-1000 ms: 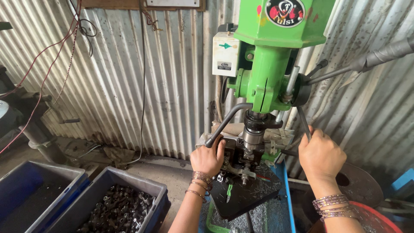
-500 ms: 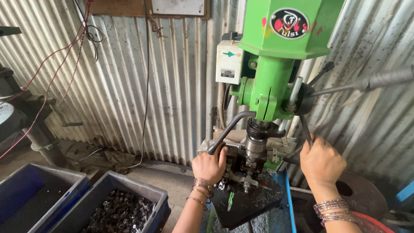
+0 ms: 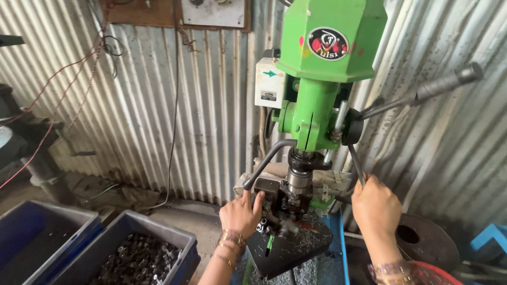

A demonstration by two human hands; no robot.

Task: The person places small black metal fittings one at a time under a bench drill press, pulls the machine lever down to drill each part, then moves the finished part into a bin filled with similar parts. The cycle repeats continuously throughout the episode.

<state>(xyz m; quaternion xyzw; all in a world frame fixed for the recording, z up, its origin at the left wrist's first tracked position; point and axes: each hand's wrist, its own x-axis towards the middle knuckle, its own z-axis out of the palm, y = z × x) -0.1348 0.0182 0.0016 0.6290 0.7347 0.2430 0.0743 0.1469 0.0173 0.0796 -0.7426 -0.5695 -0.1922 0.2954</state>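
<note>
A person stands at a green upright drill press (image 3: 322, 68) set against a corrugated metal wall (image 3: 158, 105), both bare hands on the machine. The left hand (image 3: 240, 214) is loosely open, fingers spread and pressed against the dark metal clamping fixture (image 3: 274, 203) that sits on the black, swarf-covered machine table (image 3: 296, 248) directly under the steel spindle (image 3: 299, 177); it grips nothing, only steadying the block from the side. A bent black pipe (image 3: 266, 163) curves down just above that hand's fingertips. The right hand (image 3: 376, 206) is curled tight around the lower end of a thin dark steel feed lever (image 3: 356, 163), fingers wrapped fully round it; a second, thicker grey lever handle (image 3: 438, 84) juts up to the right, untouched. Bangles circle both wrists. At lower left, well apart from the hands, a blue plastic crate (image 3: 179, 248) holds a heap of small dark metal parts (image 3: 137, 258).
</note>
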